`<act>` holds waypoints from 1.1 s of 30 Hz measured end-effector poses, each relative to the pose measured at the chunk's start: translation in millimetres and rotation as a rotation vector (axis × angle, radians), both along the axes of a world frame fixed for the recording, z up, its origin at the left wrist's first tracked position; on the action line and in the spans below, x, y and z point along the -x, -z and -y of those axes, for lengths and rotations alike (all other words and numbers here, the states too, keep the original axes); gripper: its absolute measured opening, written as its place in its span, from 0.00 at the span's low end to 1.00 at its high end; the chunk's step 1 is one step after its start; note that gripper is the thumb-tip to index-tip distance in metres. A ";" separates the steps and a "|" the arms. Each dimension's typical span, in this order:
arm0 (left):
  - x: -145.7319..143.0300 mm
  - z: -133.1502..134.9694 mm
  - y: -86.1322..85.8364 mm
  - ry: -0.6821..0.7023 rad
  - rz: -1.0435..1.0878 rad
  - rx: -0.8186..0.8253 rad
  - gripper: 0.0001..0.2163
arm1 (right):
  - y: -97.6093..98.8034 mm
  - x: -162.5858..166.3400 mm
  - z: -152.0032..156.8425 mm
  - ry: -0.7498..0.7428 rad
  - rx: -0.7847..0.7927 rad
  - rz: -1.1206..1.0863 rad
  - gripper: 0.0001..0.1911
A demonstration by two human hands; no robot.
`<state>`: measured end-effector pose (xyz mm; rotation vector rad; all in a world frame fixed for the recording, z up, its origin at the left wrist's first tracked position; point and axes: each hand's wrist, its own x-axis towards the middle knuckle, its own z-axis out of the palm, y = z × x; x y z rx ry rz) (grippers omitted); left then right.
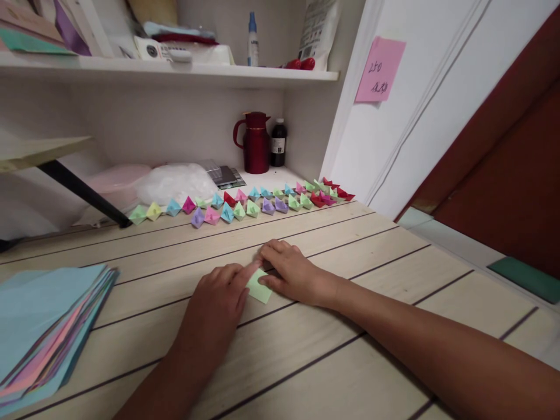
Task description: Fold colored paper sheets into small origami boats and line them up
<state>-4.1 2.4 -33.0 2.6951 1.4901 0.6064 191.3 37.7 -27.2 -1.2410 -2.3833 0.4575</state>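
A small folded piece of light green paper (261, 287) lies on the wood-plank table between my hands. My left hand (222, 294) is at its left edge, fingers curled and thumb against the paper. From the right, my right hand (292, 269) holds it down, the thumb on its top face and the fingers bent over its far edge. The fingertips of both hands meet at the far corner and partly hide the paper. Beyond the hands stand rows of small folded paper boats (252, 208) in several colours.
A stack of coloured paper (48, 326) lies at the left. Behind the boats are a plastic bag (177, 184), a red thermos jug (256, 143) and a dark bottle (278, 143). A shelf (131, 73) runs above. A black bracket (83, 192) reaches the table at left.
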 end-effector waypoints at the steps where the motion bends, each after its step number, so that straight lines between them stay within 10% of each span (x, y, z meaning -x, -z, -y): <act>1: -0.1 0.7 0.4 0.028 -0.037 -0.020 0.17 | 0.3 0.5 -0.4 0.000 0.005 0.003 0.11; 22: 2.6 17.4 -17.6 -0.007 -0.378 0.075 0.27 | 3.3 -9.1 -13.2 0.033 0.091 -0.085 0.05; 33: 5.1 15.8 -10.1 -0.041 -0.347 0.031 0.23 | 8.9 -9.8 -8.3 0.008 -0.004 -0.071 0.18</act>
